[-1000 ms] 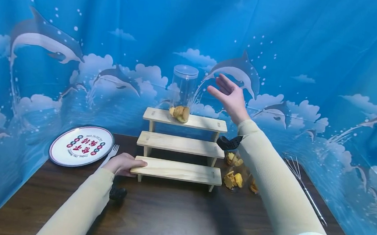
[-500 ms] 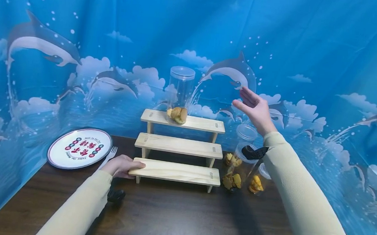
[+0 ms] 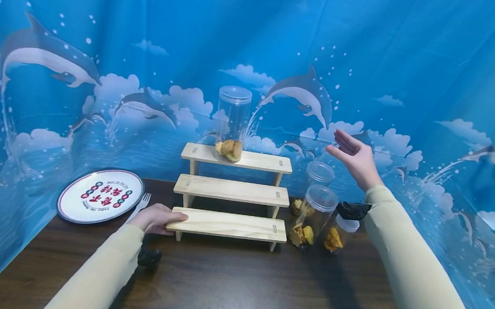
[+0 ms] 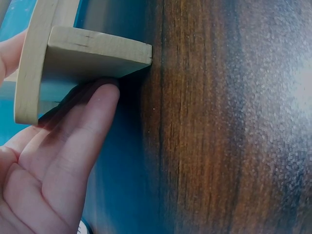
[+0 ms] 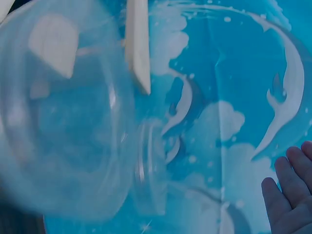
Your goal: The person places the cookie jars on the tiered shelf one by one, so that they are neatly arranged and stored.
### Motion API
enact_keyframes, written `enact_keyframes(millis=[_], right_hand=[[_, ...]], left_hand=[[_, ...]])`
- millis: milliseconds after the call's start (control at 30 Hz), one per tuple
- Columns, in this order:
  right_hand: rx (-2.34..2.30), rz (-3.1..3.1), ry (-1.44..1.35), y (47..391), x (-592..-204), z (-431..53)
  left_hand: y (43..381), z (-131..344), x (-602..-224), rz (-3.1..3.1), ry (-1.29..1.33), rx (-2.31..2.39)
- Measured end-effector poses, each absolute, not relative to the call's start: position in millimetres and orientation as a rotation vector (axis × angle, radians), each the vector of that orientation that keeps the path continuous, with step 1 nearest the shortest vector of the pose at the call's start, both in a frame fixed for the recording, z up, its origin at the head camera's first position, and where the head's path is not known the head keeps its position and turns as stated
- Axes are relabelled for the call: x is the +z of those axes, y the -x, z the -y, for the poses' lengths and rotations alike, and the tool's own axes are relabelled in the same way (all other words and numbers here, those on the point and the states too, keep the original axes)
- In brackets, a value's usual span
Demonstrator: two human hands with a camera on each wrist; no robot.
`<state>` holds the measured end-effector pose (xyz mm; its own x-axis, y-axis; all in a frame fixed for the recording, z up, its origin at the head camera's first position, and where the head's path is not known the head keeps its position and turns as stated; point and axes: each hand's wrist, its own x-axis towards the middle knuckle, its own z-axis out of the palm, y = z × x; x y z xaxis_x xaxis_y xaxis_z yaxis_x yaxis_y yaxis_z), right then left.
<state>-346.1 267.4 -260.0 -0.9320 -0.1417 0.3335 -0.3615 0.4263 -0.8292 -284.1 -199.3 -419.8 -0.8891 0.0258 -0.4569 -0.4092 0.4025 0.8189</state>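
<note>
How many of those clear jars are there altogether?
4. The top jar stands on the highest step of the wooden stand; right of it, on the table, are the front jar, the back jar partly hidden behind, and the short jar.

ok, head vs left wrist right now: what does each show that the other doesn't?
Only head: the right hand, the fork, the jar on the shelf's top tier, three jars beside it.
Only left wrist: the palm side of the left hand, fingers under the bottom board.
Both: left hand, wooden shelf, dark tabletop, blue backdrop.
</note>
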Motion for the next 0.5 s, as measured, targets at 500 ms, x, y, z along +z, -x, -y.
enact_keyframes(millis=[500], right_hand=[[1.487, 2.592, -0.396, 356, -310, -307]], left_hand=[[284, 199, -421, -2.269, 0.305, 1.477]])
